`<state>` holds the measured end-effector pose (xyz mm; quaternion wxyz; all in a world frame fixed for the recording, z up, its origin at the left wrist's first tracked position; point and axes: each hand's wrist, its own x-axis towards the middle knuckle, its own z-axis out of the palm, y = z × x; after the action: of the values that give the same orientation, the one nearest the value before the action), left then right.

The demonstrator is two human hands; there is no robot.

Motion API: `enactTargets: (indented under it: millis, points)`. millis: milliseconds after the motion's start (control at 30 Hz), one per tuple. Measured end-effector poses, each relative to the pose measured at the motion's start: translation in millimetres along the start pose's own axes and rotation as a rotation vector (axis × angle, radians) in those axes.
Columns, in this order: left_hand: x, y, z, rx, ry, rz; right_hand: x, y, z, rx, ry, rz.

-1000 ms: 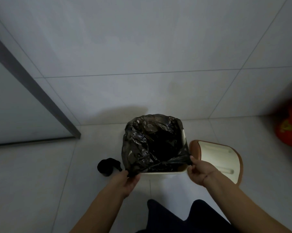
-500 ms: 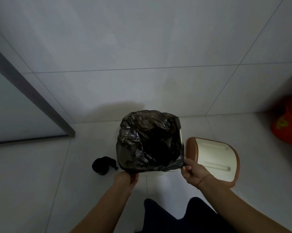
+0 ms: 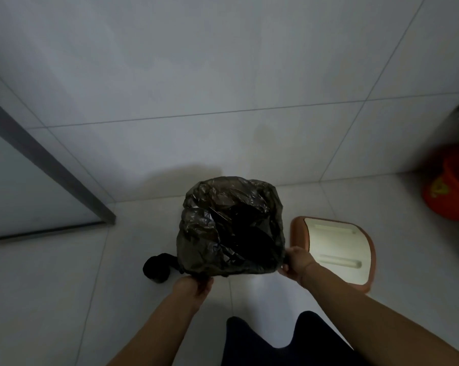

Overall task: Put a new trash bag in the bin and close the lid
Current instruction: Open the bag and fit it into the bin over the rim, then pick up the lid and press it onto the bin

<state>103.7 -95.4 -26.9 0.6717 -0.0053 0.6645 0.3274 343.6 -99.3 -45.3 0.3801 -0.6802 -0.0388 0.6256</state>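
Note:
A black trash bag point(image 3: 231, 225) is draped over the bin by the wall and hides the bin completely. My left hand point(image 3: 194, 285) grips the bag's near left edge from below. At the near right corner, my right hand point(image 3: 298, 262) pinches the bag's edge. The bin's lid point(image 3: 336, 247), cream with a brown rim, lies on the floor just right of the bin, underside up.
A black roll of bags point(image 3: 157, 269) lies on the floor left of the bin. An orange bucket point(image 3: 453, 188) stands at the far right. A grey door frame point(image 3: 51, 165) runs along the left. My dark trouser legs point(image 3: 276, 344) are at the bottom.
Both hands have pulled the bag's near edge down over the bin's front rim, so the cream rim seen before is now covered. The bag's opening has spread wider.

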Motion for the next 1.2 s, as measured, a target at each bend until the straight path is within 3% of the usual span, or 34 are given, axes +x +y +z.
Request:
enactTargets:
  millis: [67,133,200,267,333,400,467,500,567,633,700,767,833,867,933,1000,1067,1133,1200]
  points:
    - [-2,9,-10,0.049,0.056,-0.006,-5,-10,-4,-0.119,0.061,-0.013]
    - [-4,26,-21,0.285,0.212,0.16,-14,-28,-11,-0.395,0.279,-0.162]
    - [-10,46,-27,0.505,0.305,0.519,-25,-52,-14,-0.633,0.566,-0.608]
    - [-23,63,-21,0.674,0.262,0.843,-51,-67,1,-0.681,0.606,-1.075]
    - [-31,74,-5,0.929,0.186,1.053,-71,-68,19,-0.932,0.559,-1.295]
    - [-30,78,7,1.303,0.23,1.178,-69,-52,28,-1.396,0.404,-1.184]
    - [-25,76,13,1.72,0.345,1.139,-60,-40,26,-1.733,0.227,-0.908]
    - [-22,74,15,1.865,0.374,1.07,-53,-36,23,-1.778,0.172,-0.842]
    - [-16,67,16,2.013,0.381,0.972,-46,-33,19,-1.647,0.101,-0.895]
    - [-15,63,17,1.998,0.38,0.976,-45,-34,12,-1.284,0.169,-1.064]
    - [-19,61,21,1.825,0.391,1.054,-39,-31,-10,-0.979,0.414,-1.163]
    - [-28,56,30,1.576,0.376,1.261,-23,-23,-42,-0.916,0.573,-0.971]
    - [-42,44,47,1.353,0.228,1.526,-1,-10,-75,-1.015,0.593,-0.595]
    - [-52,35,59,1.272,0.086,1.625,7,-4,-88,-1.087,0.594,-0.459]
    - [-70,8,84,1.208,-0.283,1.722,18,1,-109,-1.191,0.613,-0.359]
    - [-81,-25,106,1.268,-0.618,1.683,26,0,-118,-1.262,0.615,-0.416]
    - [-83,-60,129,1.346,-0.828,1.358,34,-5,-124,-1.284,0.641,-0.49]
    - [-71,-87,152,1.373,-0.821,0.944,39,-10,-133,-1.094,0.758,-0.499]
    - [-47,-105,177,1.334,-0.67,0.663,44,-16,-148,-0.863,0.868,-0.428]
